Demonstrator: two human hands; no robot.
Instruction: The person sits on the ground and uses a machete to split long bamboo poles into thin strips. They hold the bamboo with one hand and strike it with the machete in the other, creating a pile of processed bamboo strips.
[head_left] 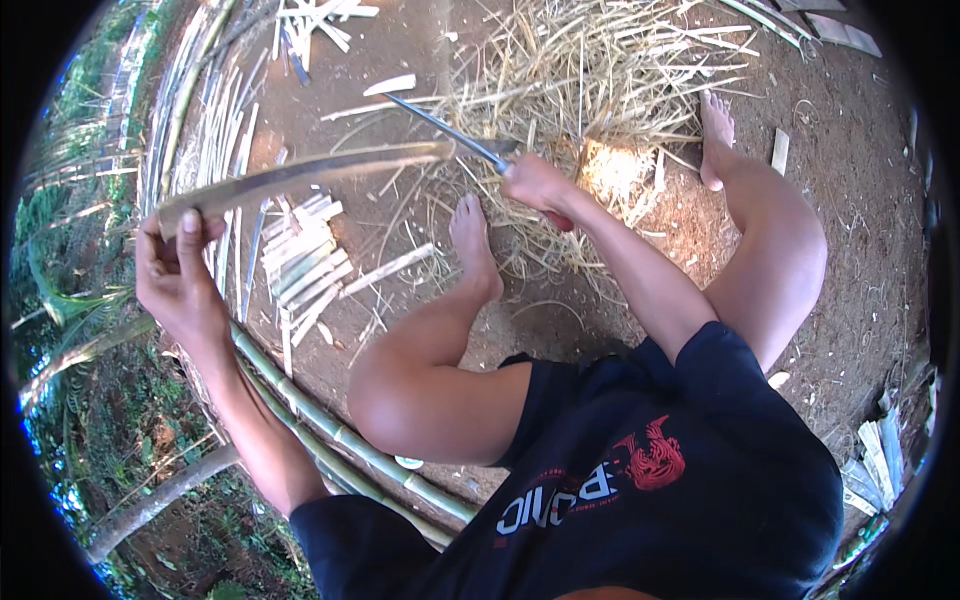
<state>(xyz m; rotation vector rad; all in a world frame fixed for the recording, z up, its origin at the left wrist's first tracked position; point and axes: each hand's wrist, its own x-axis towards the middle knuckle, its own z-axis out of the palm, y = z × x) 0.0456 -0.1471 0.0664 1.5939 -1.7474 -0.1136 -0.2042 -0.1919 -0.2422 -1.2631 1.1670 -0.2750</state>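
My left hand point(180, 265) is raised at the left, its thumb and fingers pinching one end of a long flat bamboo strip point(310, 172). The strip reaches rightward across the view, bowed slightly upward. In my right hand point(540, 187) is a knife point(450, 132) with a long narrow blade; its red handle end shows below the fist. The blade points to the upper left, past the strip's far end. Whether the blade touches the strip I cannot tell. Below the strip, on the ground, lies a stack of short split bamboo pieces point(303, 262).
A heap of thin bamboo shavings point(590, 80) covers the ground ahead, between and beyond my bare feet. Long pale strips point(215, 130) lie at the left. Green bamboo poles point(370, 455) run beside my left leg. Plants point(90, 430) border the far left. More split pieces point(875, 460) lie at the right.
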